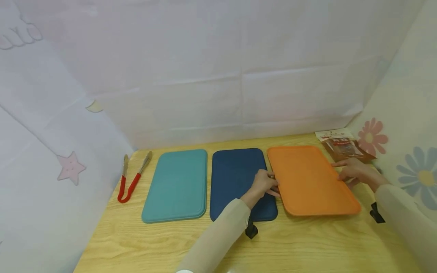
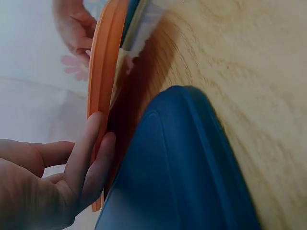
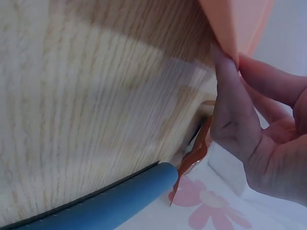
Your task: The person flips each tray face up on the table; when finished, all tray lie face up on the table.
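An orange tray (image 1: pixel 312 182) is held by its two long sides, raised a little off the wooden table, its shadow falling beneath it. On its left edge, my left hand (image 1: pixel 262 184) grips the rim, with fingers (image 2: pixel 98 158) under and against it. The right hand (image 1: pixel 355 172) pinches the opposite edge between thumb and fingers, as the right wrist view shows (image 3: pixel 268 120). Directly left of the orange tray lies a dark blue tray (image 1: pixel 235 182), partly covered by my left hand and wrist.
A teal tray (image 1: pixel 177 185) lies further left, beside red-handled tongs (image 1: pixel 131 185) spread apart. At the back right corner sits a brown and white food packet (image 1: pixel 345 148). A blue rounded object (image 3: pixel 110 196) of unclear kind lies near the right hand. Cloth-covered walls (image 1: pixel 211 76) border the table.
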Demonstrator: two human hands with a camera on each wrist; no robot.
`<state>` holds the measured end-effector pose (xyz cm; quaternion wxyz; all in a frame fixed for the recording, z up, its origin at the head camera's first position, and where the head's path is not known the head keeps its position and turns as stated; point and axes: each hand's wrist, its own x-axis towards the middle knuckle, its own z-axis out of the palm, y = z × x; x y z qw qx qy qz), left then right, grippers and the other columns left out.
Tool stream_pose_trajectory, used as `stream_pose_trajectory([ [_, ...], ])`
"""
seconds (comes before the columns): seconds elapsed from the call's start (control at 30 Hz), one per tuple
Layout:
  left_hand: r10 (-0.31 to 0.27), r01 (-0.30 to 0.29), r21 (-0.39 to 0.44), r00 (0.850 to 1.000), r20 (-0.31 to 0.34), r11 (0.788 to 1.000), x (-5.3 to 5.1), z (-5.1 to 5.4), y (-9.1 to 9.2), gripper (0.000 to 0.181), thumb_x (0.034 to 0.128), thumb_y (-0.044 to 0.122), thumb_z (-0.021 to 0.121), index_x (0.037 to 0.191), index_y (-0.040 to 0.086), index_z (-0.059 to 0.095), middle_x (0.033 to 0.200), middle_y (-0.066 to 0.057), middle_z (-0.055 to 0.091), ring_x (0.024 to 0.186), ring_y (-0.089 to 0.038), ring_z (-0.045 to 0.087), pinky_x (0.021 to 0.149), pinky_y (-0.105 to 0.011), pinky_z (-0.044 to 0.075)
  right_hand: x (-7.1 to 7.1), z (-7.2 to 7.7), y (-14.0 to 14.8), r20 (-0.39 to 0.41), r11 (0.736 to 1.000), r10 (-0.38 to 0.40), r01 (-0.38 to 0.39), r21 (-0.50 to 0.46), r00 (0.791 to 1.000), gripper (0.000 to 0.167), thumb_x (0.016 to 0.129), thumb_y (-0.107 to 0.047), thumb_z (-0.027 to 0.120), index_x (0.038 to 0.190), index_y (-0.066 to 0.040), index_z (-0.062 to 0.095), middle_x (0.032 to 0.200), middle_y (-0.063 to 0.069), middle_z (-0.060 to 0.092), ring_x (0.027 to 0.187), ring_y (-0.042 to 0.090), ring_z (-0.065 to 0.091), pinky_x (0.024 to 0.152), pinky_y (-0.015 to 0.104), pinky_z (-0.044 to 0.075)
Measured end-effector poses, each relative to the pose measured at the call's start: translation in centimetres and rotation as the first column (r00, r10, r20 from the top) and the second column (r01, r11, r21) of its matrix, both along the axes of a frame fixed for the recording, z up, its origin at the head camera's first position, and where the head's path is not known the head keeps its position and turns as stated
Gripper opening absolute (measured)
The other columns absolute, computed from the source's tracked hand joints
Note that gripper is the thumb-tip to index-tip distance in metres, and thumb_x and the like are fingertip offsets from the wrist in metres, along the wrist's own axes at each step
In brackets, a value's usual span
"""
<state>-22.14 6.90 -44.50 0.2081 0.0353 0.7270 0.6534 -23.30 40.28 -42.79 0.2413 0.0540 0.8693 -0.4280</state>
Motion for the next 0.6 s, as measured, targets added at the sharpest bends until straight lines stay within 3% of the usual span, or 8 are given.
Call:
stream_pose_trajectory([
  [0.17,-0.030,0.022,-0.133,0.998,-0.061,0.991,-0.3,-0.2,0.8,0.016,0.0871,-0.017,0.056,0.097,-0.013,0.069,0.071,-0.020,0.064,0.062,-0.033,0.068,0.054,-0.038,0.058,-0.1,0.1,-0.6,-0.008,1.000,-0.001,0.002,0.031,1.000,0.070,0.083,0.006,0.060,0.142,0.017,0.025,0.084,0.012,0.066,0.074,0.021,0.064,0.061,0.043,0.058],
  [0.27,-0.057,0.028,-0.263,0.993,-0.104,0.964,-0.6,-0.2,1.4,0.014,0.0875,-0.016,0.055,0.088,-0.012,0.069,0.068,-0.020,0.061,0.055,-0.030,0.066,0.050,-0.034,0.057,-0.2,0.2,-0.9,-0.010,0.998,-0.028,0.028,0.051,1.000,0.070,0.082,0.008,0.060,0.143,0.017,0.026,0.087,0.019,0.066,0.075,0.023,0.065,0.061,0.044,0.058],
  [0.33,-0.102,0.037,-0.390,0.984,-0.149,0.920,-1.0,-0.2,1.9,0.011,0.0885,-0.012,0.056,0.087,-0.009,0.067,0.070,-0.018,0.060,0.056,-0.025,0.065,0.050,-0.030,0.056,-0.3,0.2,-0.9,-0.027,0.997,-0.028,0.030,0.072,0.999,0.070,0.081,0.008,0.060,0.142,0.017,0.027,0.094,0.026,0.064,0.076,0.024,0.065,0.061,0.044,0.058],
  [0.5,-0.215,0.043,-0.635,0.957,-0.196,0.772,-1.6,-0.6,3.1,0.006,0.0917,-0.003,0.060,0.095,-0.001,0.065,0.071,-0.010,0.060,0.057,-0.019,0.064,0.054,-0.023,0.052,-0.6,-0.7,-0.8,-0.077,0.994,-0.042,0.050,0.096,0.996,0.073,0.076,0.010,0.062,0.141,0.017,0.029,0.092,0.027,0.064,0.072,0.024,0.064,0.059,0.044,0.058],
  [0.6,-0.242,0.039,-0.690,0.950,-0.199,0.722,-1.6,-0.8,3.6,0.006,0.0924,-0.001,0.060,0.092,0.001,0.066,0.062,-0.008,0.060,0.048,-0.016,0.062,0.049,-0.022,0.051,-0.6,-1.5,-0.9,-0.141,0.985,-0.019,0.042,0.168,0.990,0.071,0.074,0.009,0.060,0.139,0.017,0.034,0.089,0.028,0.064,0.061,0.017,0.056,0.052,0.039,0.057],
])
